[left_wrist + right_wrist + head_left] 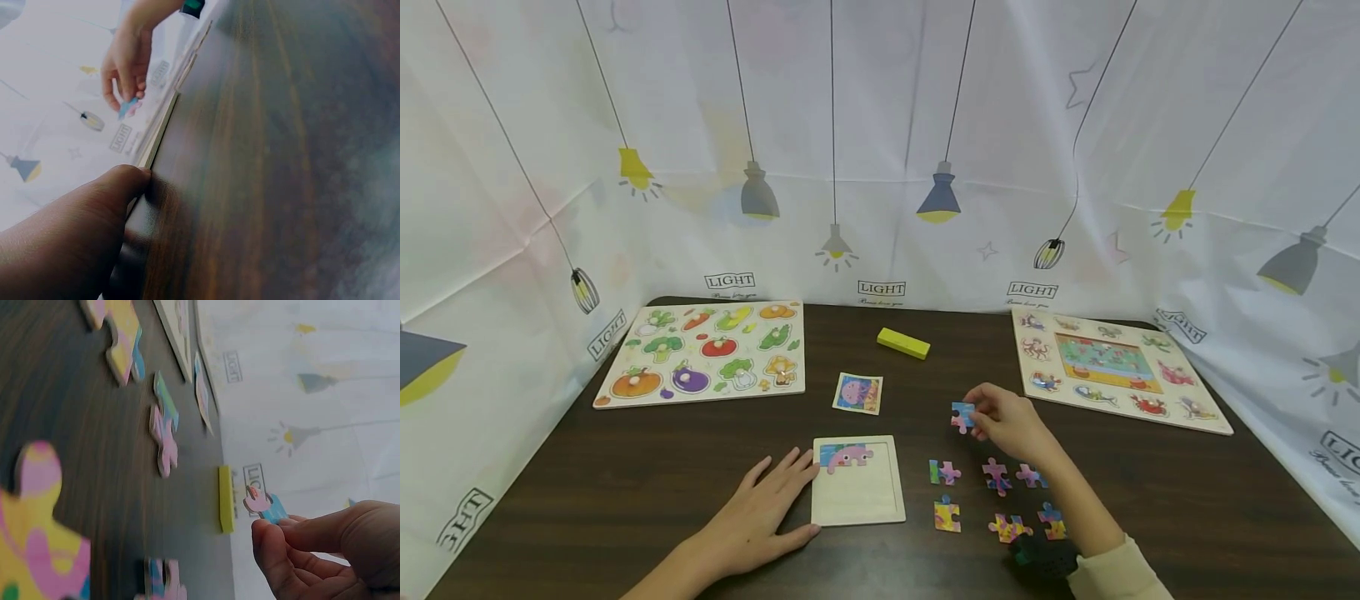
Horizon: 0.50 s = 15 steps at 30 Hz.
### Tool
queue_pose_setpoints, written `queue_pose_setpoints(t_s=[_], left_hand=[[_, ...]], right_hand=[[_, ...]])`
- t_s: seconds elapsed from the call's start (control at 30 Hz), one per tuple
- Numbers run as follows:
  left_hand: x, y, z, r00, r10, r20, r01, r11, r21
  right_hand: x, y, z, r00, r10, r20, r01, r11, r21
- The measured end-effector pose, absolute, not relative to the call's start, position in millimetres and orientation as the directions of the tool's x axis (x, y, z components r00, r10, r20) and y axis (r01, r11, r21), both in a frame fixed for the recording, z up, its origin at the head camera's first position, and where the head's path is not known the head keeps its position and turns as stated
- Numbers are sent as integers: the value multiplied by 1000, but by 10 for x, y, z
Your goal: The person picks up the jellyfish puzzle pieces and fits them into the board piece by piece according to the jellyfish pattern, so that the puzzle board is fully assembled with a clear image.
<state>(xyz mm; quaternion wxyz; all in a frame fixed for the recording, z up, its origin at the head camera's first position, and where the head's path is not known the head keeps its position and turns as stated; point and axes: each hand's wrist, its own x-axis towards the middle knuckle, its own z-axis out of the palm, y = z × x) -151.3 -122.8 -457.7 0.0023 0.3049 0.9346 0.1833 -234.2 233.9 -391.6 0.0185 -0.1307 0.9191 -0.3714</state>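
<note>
Workspace as I view it remotely. The white cloth point(872, 100), printed with hanging lamps, bounds the far, left and right sides; I read "LIGHT" in several frames, with smaller script beneath that I cannot make out. The dark wood tabletop point(580, 483) gives me room to the left of the left hand and between the two boards. The vegetable board point(718, 395) lies far left, the sea-animal board point(1048, 329) far right, both near the cloth. The left hand point(763, 512) lies with fingers extended at the left edge of the pale, square-rimmed tray point(859, 500), thumb at its near left corner. The right hand point(1011, 423) pinches a piece between thumb and fingers. The picture card point(857, 393) lies just beyond the tray; the yellow block point(903, 343) lies farther off, to the right. A pink and blue puzzle section point(850, 454) sits in the tray's far left corner. Six loose pieces point(947, 517) form two rows to its right. The held piece point(962, 410), blue and pink with a rounded knob, is raised above the table beyond these rows.
</note>
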Motion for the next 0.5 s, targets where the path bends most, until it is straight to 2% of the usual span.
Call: queue_pose_setpoints(t_s=[0.5], left_hand=[[-1513,-1229,-4561,-814,572,105,569,746,347]], right_hand=[[-2392,1865,-3976,-941,-335,56,-278,664,-695]])
